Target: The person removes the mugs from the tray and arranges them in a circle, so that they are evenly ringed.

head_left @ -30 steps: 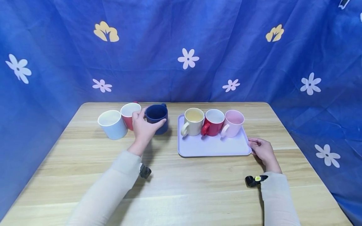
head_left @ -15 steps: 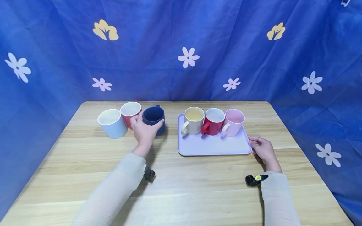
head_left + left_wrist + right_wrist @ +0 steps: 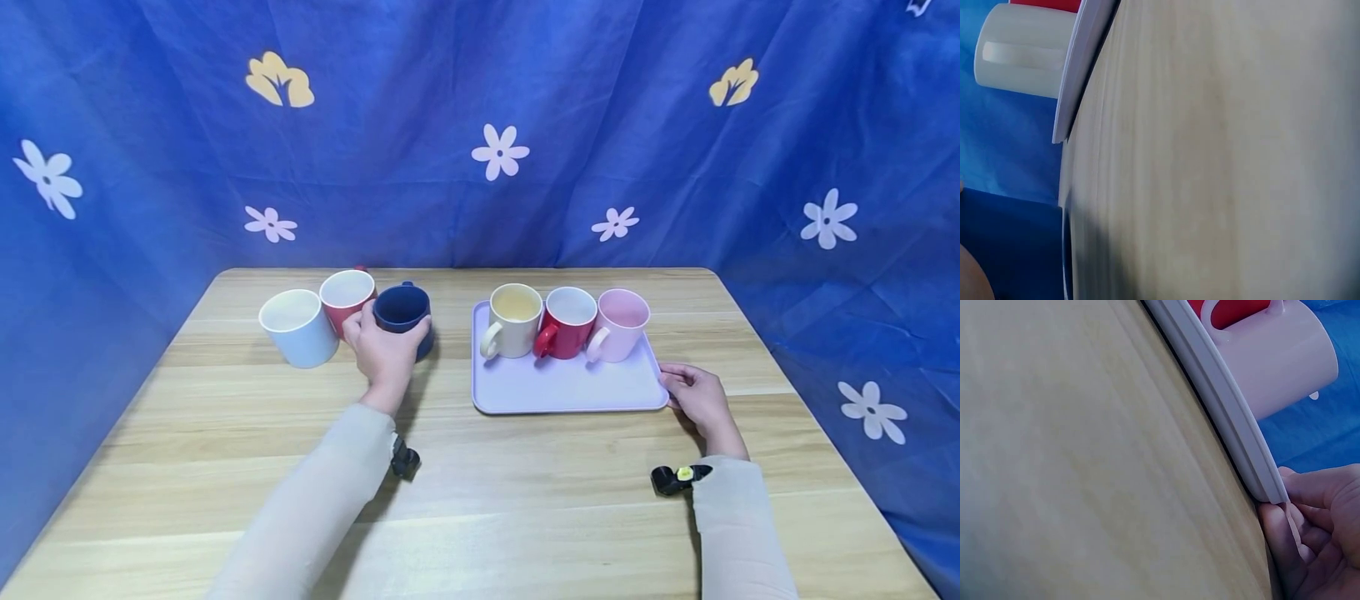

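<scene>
My left hand [image 3: 384,357] grips a dark blue mug [image 3: 403,307] from its near side, thumb on the right and fingers on the left. The mug's handle points to the back. Low in the left wrist view, the dark blue mug [image 3: 1019,244] shows with part of a finger or thumb against it. Over at the right, my right hand [image 3: 701,404] holds the right edge of a lilac tray [image 3: 570,390]. The right wrist view has the thumb above and a finger below the tray's corner [image 3: 1266,481]. Standing on the tray are a cream mug [image 3: 517,329], a red mug [image 3: 567,337] and a pink mug [image 3: 621,333].
Left of the dark blue mug stands another red mug [image 3: 343,315] with a white inside, partly behind my hand. Beside it is a pale blue mug [image 3: 302,337]. A blue patterned curtain [image 3: 480,208] borders the wooden table [image 3: 495,508] at the back and sides.
My left hand has shifted the dark blue mug left and a little toward me, closer to the red mug. The right hand and tray have stayed in place.
</scene>
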A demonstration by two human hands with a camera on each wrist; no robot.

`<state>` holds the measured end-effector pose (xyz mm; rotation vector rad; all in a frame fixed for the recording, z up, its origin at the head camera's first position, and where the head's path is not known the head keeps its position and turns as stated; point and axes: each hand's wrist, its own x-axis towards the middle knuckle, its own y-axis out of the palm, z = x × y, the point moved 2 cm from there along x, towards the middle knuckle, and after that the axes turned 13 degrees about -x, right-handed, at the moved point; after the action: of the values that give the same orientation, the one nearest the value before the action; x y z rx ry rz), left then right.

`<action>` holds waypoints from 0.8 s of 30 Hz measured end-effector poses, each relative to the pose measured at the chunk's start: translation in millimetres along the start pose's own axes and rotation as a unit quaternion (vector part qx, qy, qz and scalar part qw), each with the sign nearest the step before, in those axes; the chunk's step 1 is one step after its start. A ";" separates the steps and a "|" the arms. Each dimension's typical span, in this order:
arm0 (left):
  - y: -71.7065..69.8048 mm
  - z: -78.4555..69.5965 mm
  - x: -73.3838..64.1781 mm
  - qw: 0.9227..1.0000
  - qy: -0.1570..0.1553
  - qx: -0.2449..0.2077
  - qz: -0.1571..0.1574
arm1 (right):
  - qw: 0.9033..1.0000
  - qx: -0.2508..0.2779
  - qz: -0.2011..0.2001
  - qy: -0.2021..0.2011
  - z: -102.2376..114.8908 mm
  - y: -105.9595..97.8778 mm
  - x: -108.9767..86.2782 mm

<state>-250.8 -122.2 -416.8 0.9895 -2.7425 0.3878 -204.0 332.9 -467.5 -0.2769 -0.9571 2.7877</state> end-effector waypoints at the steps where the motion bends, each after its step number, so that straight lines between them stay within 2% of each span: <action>1: 0.3 0.0 0.1 1.000 -0.003 -0.001 -0.004 | 1.000 0.000 0.000 0.000 0.1 -0.1 -0.1; 9: 4.1 3.0 1.0 0.999 -0.008 -0.001 -0.034 | 1.000 0.005 0.000 0.003 -0.8 0.1 -0.3; 24: 10.5 4.0 1.6 0.995 -0.038 -0.012 -0.091 | 1.000 -0.005 -0.004 0.007 0.2 0.2 -1.0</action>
<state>-259.2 -116.6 -422.0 1.2604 -2.6861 0.2914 -203.1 332.4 -467.4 -0.2920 -0.9659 2.7714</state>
